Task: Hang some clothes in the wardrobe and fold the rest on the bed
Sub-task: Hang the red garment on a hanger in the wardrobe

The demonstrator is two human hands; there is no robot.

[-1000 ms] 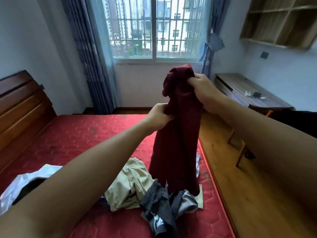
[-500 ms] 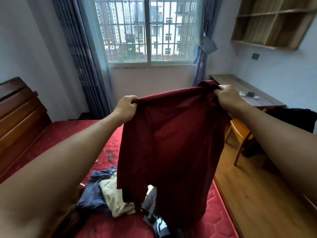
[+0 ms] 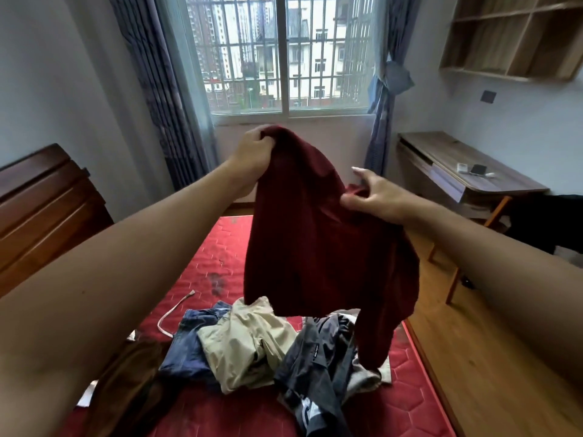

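Observation:
A dark red garment (image 3: 318, 241) hangs in the air over the bed. My left hand (image 3: 252, 149) grips its top edge high up. My right hand (image 3: 375, 197) pinches another part of it lower and to the right, with some fingers spread. Below it, on the red mattress (image 3: 214, 260), lies a pile of clothes: a beige piece (image 3: 249, 342), a blue denim piece (image 3: 192, 342), a dark grey piece (image 3: 318, 370) and a brown piece (image 3: 135, 383). No wardrobe is in view.
A wooden headboard (image 3: 41, 209) stands at the left. A desk (image 3: 463, 171) with small items and an orange-legged chair (image 3: 454, 269) are at the right, over wooden floor (image 3: 473, 357). Window with bars and curtains behind; wall shelves (image 3: 511, 36) at upper right.
The garment was bunched, then stretched wide between both hands. Now my right hand has dropped lower and the garment hangs slack and folded from my left hand.

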